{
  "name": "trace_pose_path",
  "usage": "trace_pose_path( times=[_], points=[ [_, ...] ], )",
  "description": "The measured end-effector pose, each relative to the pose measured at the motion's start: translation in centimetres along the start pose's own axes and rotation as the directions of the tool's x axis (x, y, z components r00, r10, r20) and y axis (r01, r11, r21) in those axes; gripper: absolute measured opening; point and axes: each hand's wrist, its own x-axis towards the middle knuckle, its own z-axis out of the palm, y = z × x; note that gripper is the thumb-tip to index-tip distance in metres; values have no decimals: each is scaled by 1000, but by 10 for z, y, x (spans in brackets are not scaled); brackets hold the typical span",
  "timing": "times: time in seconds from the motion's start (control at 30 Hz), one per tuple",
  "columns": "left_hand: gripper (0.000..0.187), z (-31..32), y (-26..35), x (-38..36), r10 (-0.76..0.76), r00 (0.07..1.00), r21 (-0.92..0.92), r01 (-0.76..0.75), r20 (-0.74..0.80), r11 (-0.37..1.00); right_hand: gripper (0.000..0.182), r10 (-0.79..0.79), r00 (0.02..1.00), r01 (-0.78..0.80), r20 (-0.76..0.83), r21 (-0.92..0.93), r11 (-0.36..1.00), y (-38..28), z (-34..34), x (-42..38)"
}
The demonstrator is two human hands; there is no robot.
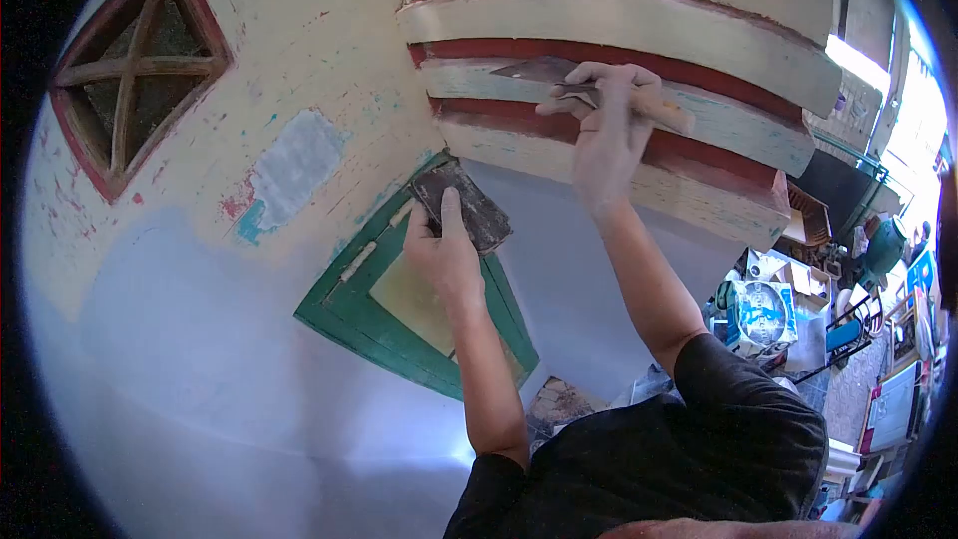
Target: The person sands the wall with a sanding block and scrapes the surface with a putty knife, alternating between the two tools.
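Observation:
My right hand [609, 145] is closed around a putty knife [539, 70] with a pointed-looking metal blade and a pale wooden handle. Its blade overlaps the upper part of a stepped moulding [718, 115], painted off-white with red bands and worn patches. Lower and to the left, my left hand [444, 255] grips a dark, worn rectangular plate [474, 210], thumb across its face. That plate overlaps the top corner of a green-framed door [344, 294] in this view.
A red-framed window [135, 70] with crossed wooden bars is set in the left wall. Near it, a grey patch [296, 165] marks the chipped cream paint. Boxes and a wrapped blue-and-white package [760, 317] stand below at right, among cluttered household items.

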Motion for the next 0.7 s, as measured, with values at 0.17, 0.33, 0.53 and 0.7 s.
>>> trace_pose_path(
  times=[0.17,0.33,0.53,0.7],
  points=[
    [24,0,3,1,-20,998,-22,21,59,1000,20,-24,997,18,-73,-70,997,-9,1,8],
    [24,9,6,2,-11,995,53,6,96,999,21,-19,999,15,-35,-121,993,-4,4,13],
    [25,17,2,1,-6,993,-25,9,115,1000,22,-3,1000,3,-6,-35,999,15,11,9],
    [26,16,3,2,-40,993,-48,46,115,998,21,187,982,-180,22,-190,965,29,14,9]
  ],
)
